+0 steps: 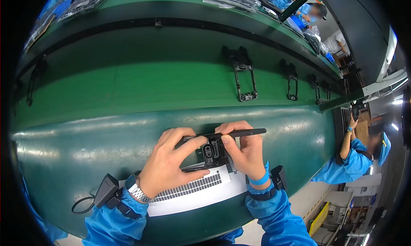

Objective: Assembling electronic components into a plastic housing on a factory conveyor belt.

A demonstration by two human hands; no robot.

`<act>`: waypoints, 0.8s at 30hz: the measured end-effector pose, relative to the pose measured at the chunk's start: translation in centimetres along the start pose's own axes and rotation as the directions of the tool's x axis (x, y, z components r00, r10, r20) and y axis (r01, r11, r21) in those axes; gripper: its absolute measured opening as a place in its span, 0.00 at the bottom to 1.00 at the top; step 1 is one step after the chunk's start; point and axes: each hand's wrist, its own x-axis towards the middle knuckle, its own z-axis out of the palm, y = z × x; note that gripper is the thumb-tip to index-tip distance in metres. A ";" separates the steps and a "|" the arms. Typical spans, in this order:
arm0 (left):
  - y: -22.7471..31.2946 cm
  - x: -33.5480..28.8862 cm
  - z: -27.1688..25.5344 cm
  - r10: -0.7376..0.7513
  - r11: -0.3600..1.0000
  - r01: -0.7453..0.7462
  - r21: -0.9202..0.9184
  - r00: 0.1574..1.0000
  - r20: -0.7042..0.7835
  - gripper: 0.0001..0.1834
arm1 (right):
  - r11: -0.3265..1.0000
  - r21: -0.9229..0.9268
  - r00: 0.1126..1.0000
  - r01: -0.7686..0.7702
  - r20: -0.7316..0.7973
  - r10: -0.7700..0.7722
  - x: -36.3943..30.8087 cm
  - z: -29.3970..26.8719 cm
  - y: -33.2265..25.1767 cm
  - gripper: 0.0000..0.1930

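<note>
Grasped blk plastic housing (209,152) by edges w/ L hand (167,159); pinched blk bar (257,131) along its top w/ R hand (247,152). Held over wht printed sheet (171,207) on grn tabletop (77,152), nr grn belt (150,81).

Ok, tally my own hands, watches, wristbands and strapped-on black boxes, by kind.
Hands: 2 (left hand, right hand)
Watch: 1
Blue wristband: 1
Black boxes: 2 (left box, right box)
Total: 6

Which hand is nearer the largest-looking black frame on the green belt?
Right: the right hand sits below the frame in view; the left hand is also below, but farther left.
</note>
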 end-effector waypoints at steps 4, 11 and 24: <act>0.4 0.2 0.4 0.007 1.000 -0.006 0.010 1.000 -0.012 0.34 | 1.000 -0.015 1.000 -0.003 -0.002 0.003 -0.2 -0.5 -0.2 0.08; 1.4 0.8 0.9 0.000 1.000 0.000 0.020 1.000 -0.014 0.36 | 0.998 0.061 0.999 0.007 -0.036 -0.005 -0.5 -1.3 -0.2 0.08; 2.0 1.0 1.2 -0.003 1.000 0.004 0.023 1.000 -0.018 0.36 | 0.999 0.035 0.999 0.003 -0.054 -0.001 -0.5 -2.0 -0.6 0.07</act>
